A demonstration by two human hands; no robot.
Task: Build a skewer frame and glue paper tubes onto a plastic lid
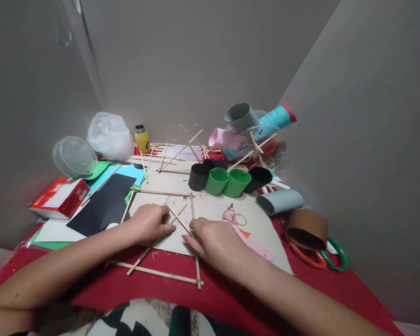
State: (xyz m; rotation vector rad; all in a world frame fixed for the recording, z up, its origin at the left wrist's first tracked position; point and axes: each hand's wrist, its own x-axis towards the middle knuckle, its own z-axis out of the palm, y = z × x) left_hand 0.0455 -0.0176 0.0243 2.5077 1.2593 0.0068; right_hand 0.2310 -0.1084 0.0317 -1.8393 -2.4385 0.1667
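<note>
A square frame of thin wooden sticks [161,192] lies in front of me, partly on a white board [245,201] and partly on the red cloth. My left hand [150,224] is closed over a loose wooden stick [140,261] that slants across the inside of the frame. With bent fingers, my right hand [213,239] pinches the lower end of a second stick [177,216], near the frame's right side. The two slanting sticks cross close to their upper ends. My right fingers hide part of the frame's right stick.
Green paper rings [217,181] and black ones stand behind the frame. A pink-wrapped item with a dark tip [230,214] lies right. Coloured paper [103,205] and a red box [60,198] are left; a yellow bottle [142,140] stands behind. Scissors [336,254] lie far right.
</note>
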